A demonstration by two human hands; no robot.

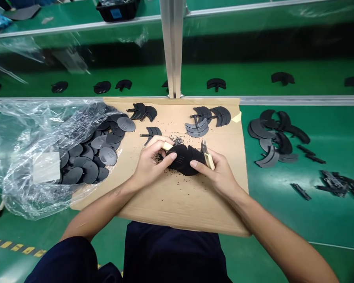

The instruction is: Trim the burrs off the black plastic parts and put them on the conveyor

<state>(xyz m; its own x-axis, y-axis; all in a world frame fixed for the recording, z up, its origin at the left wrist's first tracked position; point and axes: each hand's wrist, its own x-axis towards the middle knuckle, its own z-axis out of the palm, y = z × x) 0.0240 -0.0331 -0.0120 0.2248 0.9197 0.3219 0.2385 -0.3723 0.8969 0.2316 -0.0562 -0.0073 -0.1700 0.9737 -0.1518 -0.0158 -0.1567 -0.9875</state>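
Spilling from a clear plastic bag (17, 173) at far left, round black plastic discs (90, 171) reach onto a tan cardboard sheet (177, 200). The left hand (150, 167) is closed around a round black plastic piece (183, 159), which is held just above the cardboard, among scattered black crumbs. The right hand (220, 173) grips pale-handled side cutters (208, 157), their dark tips upright beside the piece. Farther right, black curved plastic pieces (271, 133) and dark strips (336, 184) lie on a green workbench surface (312, 224).
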